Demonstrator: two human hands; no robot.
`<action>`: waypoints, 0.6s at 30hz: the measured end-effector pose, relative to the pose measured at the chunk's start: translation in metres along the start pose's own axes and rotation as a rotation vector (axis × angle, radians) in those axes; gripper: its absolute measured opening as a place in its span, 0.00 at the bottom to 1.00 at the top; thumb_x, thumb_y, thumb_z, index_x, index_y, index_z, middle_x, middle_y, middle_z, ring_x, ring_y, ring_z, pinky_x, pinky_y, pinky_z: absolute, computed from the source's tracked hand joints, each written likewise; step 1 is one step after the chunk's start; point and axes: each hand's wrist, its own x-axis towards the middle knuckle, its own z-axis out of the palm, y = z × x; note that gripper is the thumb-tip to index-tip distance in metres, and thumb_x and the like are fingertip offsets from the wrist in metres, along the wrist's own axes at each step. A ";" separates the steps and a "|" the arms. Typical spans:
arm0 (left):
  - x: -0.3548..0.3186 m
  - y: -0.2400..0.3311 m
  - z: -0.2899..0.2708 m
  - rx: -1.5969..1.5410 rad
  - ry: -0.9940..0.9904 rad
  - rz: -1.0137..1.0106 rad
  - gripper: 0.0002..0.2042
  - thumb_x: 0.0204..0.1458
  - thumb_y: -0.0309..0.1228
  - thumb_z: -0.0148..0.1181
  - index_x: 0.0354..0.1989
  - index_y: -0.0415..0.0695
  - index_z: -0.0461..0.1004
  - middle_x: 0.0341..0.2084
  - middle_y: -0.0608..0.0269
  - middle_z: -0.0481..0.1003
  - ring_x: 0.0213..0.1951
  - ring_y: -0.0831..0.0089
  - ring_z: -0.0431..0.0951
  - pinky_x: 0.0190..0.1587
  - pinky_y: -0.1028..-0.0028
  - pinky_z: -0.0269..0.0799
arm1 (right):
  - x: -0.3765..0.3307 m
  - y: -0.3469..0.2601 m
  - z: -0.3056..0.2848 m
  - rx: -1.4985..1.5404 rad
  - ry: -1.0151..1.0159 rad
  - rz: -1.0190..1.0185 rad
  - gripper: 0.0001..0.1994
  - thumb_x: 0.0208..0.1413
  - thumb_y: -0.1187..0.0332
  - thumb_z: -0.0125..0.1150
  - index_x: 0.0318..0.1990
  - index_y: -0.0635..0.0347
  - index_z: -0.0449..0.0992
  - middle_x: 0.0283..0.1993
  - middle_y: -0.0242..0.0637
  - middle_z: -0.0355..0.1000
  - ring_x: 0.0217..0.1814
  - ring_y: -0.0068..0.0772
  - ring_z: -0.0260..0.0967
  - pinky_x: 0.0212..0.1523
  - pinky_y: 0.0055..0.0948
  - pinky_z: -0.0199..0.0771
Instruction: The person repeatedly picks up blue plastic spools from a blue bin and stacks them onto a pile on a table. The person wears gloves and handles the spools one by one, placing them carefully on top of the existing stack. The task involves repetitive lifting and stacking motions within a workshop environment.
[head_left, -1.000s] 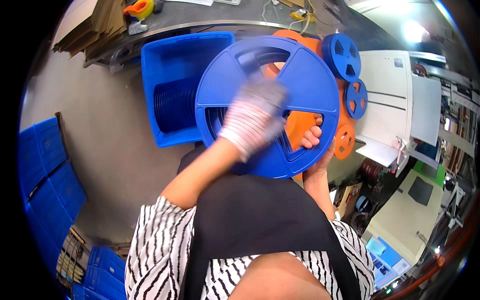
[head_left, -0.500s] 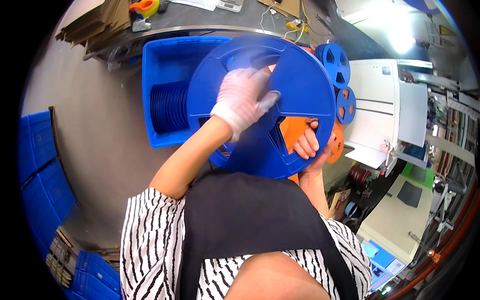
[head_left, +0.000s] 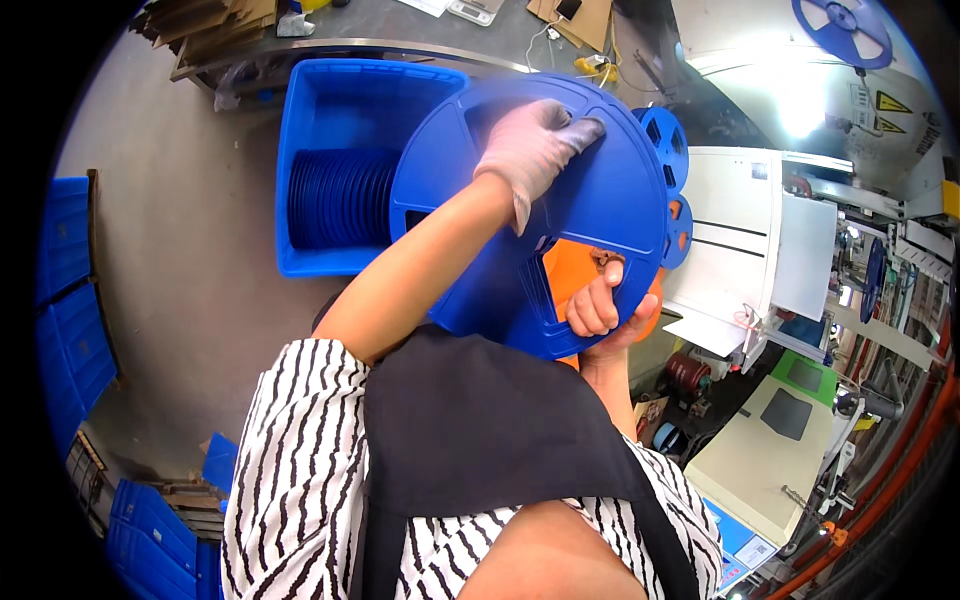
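Observation:
A large blue plastic reel (head_left: 600, 200) with cut-out windows is held up in front of my chest. My left hand (head_left: 530, 145), in a pale glove, lies across its upper part; the fingers curl at the edge of the upper window and the thumb points right. Bare, my right hand (head_left: 605, 305) grips the lower right rim, its fingers coming through the lower window. Several layered blue edges show inside that window, with orange behind them. Left of the reel stands a blue bin (head_left: 345, 85), partly hidden by it. A row of blue discs (head_left: 335, 200) sits in the bin.
A grey workbench (head_left: 400, 30) with cardboard and a scale (head_left: 478, 10) runs along the far side. Smaller blue reels (head_left: 665, 150) and a white machine (head_left: 725, 200) stand at the right. Stacked blue bins (head_left: 75, 340) line the left.
My left hand has moved up and to the right across the reel. My right hand keeps its grip on the lower rim. The surroundings have shifted slightly in view.

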 end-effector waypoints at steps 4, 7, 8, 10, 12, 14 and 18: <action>-0.006 -0.022 -0.009 0.024 -0.070 0.128 0.13 0.52 0.36 0.65 0.38 0.39 0.74 0.27 0.68 0.71 0.31 0.79 0.66 0.38 0.78 0.67 | -0.008 0.001 -0.002 0.007 0.027 0.005 0.25 0.59 0.49 0.60 0.50 0.61 0.65 0.15 0.21 0.52 0.12 0.13 0.47 0.15 0.16 0.47; -0.023 -0.013 -0.025 0.086 -0.193 0.104 0.14 0.51 0.32 0.66 0.43 0.41 0.73 0.32 0.66 0.72 0.34 0.78 0.69 0.40 0.77 0.69 | -0.012 0.000 -0.007 0.012 0.012 0.004 0.24 0.59 0.49 0.60 0.50 0.61 0.65 0.16 0.21 0.52 0.12 0.13 0.47 0.15 0.16 0.48; -0.025 -0.013 -0.028 0.089 -0.198 0.074 0.14 0.51 0.32 0.66 0.43 0.41 0.74 0.31 0.66 0.72 0.34 0.78 0.69 0.40 0.77 0.69 | -0.013 0.000 -0.006 0.018 0.017 0.014 0.26 0.59 0.48 0.60 0.50 0.61 0.66 0.16 0.21 0.52 0.13 0.14 0.47 0.15 0.17 0.47; -0.026 -0.015 -0.027 -0.010 -0.199 0.134 0.13 0.49 0.35 0.67 0.38 0.41 0.75 0.27 0.68 0.72 0.31 0.79 0.69 0.37 0.78 0.68 | -0.013 0.000 -0.004 0.026 0.027 0.034 0.28 0.58 0.45 0.60 0.51 0.62 0.66 0.17 0.22 0.53 0.14 0.15 0.48 0.17 0.19 0.47; -0.019 -0.013 -0.019 0.001 -0.087 0.080 0.15 0.47 0.40 0.69 0.34 0.41 0.76 0.25 0.69 0.71 0.29 0.80 0.68 0.36 0.78 0.68 | -0.011 -0.001 -0.002 0.016 0.024 0.051 0.28 0.57 0.45 0.60 0.50 0.62 0.67 0.17 0.22 0.53 0.14 0.15 0.48 0.17 0.19 0.48; -0.018 -0.004 -0.009 -0.022 0.033 -0.009 0.20 0.44 0.47 0.71 0.28 0.41 0.75 0.23 0.70 0.69 0.28 0.81 0.66 0.34 0.78 0.67 | -0.009 0.000 0.003 -0.023 0.029 0.063 0.27 0.58 0.46 0.60 0.50 0.61 0.66 0.17 0.22 0.53 0.14 0.15 0.48 0.16 0.19 0.47; -0.019 0.014 0.001 -0.051 0.100 -0.029 0.19 0.47 0.46 0.70 0.28 0.41 0.73 0.23 0.71 0.67 0.29 0.81 0.64 0.35 0.78 0.66 | -0.010 0.004 0.012 -0.110 0.063 0.056 0.25 0.58 0.47 0.60 0.48 0.59 0.65 0.17 0.21 0.52 0.13 0.14 0.47 0.15 0.18 0.46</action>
